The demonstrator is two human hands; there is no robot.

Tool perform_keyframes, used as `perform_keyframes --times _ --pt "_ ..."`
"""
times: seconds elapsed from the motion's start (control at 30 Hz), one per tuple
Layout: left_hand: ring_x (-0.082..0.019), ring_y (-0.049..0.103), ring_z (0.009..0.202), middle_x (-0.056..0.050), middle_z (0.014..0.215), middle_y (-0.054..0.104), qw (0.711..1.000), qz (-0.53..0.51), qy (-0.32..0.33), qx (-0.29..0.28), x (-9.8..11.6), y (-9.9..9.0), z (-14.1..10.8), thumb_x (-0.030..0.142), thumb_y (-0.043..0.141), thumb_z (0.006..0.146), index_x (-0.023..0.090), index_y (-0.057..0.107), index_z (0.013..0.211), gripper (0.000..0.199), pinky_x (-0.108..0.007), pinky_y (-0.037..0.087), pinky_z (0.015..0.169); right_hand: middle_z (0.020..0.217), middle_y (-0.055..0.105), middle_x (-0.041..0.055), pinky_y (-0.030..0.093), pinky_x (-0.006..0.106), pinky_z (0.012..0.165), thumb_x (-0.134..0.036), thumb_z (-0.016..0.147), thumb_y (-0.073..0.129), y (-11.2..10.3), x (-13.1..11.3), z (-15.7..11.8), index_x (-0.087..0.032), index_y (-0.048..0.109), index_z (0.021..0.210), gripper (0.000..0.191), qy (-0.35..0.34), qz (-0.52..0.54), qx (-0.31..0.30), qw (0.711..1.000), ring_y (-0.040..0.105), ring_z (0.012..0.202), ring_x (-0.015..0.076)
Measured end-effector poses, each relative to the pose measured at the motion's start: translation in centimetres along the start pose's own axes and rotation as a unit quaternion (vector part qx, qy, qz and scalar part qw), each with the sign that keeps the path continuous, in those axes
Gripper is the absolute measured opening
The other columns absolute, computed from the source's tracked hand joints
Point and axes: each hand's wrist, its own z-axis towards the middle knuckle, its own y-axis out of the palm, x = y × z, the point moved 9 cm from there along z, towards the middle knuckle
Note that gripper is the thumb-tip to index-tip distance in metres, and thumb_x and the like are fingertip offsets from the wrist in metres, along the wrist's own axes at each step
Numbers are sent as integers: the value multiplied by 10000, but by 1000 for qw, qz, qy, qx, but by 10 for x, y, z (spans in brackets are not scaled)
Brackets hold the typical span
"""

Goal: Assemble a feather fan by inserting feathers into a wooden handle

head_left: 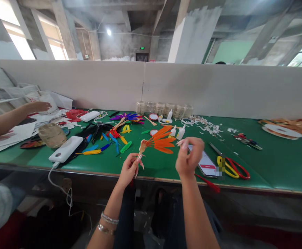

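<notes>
My left hand [130,166] is closed around the pale wooden handle of a small feather fan [163,141]. Its orange feathers spread to the right from the rounded wooden head. To the right of the feathers, apart from them, my right hand [189,156] is raised with thumb and fingers pinched together. Whether anything tiny sits in that pinch I cannot make out. Just behind it stand white glue bottles [181,132]. A phone [204,162] with its screen lit lies beside my right wrist, partly hidden by the hand.
Yellow-and-red-handled scissors [234,167] lie right of the phone. Loose coloured feathers [126,147], a purple feather fan [127,118] and a white power bank [65,149] are on the left. Glass jars [160,109] line the partition. Another person's arm [10,119] reaches in at far left.
</notes>
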Motion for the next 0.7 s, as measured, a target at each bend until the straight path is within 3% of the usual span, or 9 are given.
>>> perform_keyframes --times 0.07,0.13,0.23,0.7 --pt "1 342 308 43 626 581 1000 -5 3 12 2 -1 1 428 550 767 155 489 927 322 -127 249 279 694 501 18 349 319 672 -194 801 403 28 -16 -7 -204 451 766 61 -54 -15 -131 990 463 696 170" --pt "0 364 314 37 629 586 1000 -8 3 22 4 -1 1 429 570 751 147 499 911 332 -129 259 287 700 502 21 323 312 655 -187 769 419 56 -25 -20 -194 452 752 38 -85 -56 -259 961 446 689 170" --pt "-6 397 334 31 623 586 999 -10 2 38 7 -2 0 419 595 733 138 515 892 333 -128 273 300 745 523 36 295 317 668 -189 733 428 80 -32 -35 -177 488 777 75 -112 -106 -356 922 433 723 180" --pt "-17 419 369 33 621 589 999 4 -4 38 4 -3 0 381 623 719 136 547 874 300 -141 312 336 798 557 50 265 328 730 -164 736 417 92 -27 -45 -173 534 812 139 -108 -188 -372 902 414 787 196"
